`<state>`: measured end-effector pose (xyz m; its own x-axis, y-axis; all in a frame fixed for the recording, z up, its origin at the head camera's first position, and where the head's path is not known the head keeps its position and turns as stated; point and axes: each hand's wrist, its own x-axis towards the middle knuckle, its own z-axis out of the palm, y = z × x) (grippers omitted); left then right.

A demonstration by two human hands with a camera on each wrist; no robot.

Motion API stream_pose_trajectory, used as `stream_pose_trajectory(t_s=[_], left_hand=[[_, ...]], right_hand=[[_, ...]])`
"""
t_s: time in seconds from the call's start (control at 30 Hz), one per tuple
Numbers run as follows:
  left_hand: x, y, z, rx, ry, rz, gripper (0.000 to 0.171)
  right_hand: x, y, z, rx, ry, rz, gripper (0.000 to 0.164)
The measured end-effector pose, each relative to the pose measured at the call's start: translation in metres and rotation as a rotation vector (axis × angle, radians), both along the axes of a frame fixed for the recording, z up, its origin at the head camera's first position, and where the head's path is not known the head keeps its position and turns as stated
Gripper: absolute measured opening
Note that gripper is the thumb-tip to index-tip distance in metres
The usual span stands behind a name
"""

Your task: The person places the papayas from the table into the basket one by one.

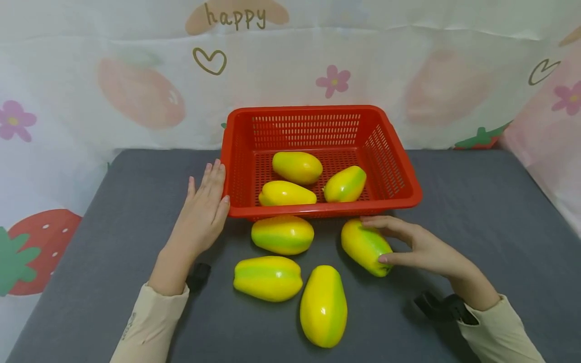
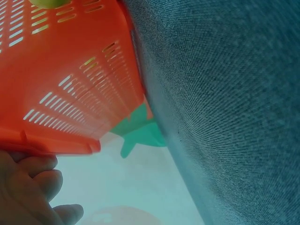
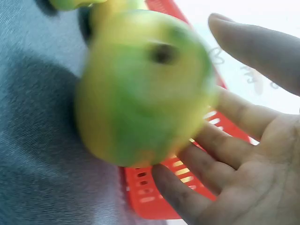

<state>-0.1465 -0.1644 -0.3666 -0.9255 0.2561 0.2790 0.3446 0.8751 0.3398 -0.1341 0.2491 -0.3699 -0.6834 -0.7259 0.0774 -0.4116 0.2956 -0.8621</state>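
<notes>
My left hand (image 1: 200,214) lies with straight fingers against the left side of a red plastic basket (image 1: 395,151). In the left wrist view, its fingertips (image 2: 47,180) are by the basket rim. Around a yellow-green papaya (image 1: 365,247) just in front of the basket, my right hand (image 1: 422,247) is spread, fingers over the far end and thumb near the other. In the right wrist view that papaya (image 3: 145,93) is blurred, fingers lie along its far side, and the thumb stands apart from it. Three papayas lie inside the basket, one of them (image 1: 297,168) at the back.
Three more papayas lie on the grey cloth-covered table (image 1: 476,201): one (image 1: 282,235) close to the basket front, another (image 1: 268,279) below it, and a third (image 1: 323,306) nearest me. A printed curtain (image 1: 290,60) hangs behind the basket.
</notes>
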Motion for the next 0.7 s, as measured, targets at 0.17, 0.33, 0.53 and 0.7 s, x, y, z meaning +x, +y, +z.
stream_pose_trajectory(t_s=[0.17, 0.33, 0.53, 0.7], left_hand=[[0.0001, 0.0003, 0.0001, 0.000, 0.000, -0.001, 0.061], [0.0002, 0.0002, 0.0003, -0.004, 0.003, -0.001, 0.061], [0.0004, -0.0004, 0.0011, 0.001, 0.001, -0.004, 0.060], [0.0007, -0.0001, 0.0016, 0.001, -0.002, 0.002, 0.061]], right_hand=[[-0.0033, -0.0005, -0.0069, -0.044, -0.055, -0.018, 0.059], [-0.0024, -0.0021, -0.0087, 0.027, -0.069, -0.099, 0.065], [-0.0008, -0.0052, -0.0082, 0.111, -0.056, -0.166, 0.073], [0.0001, -0.0081, -0.0093, 0.134, -0.028, -0.161, 0.080]])
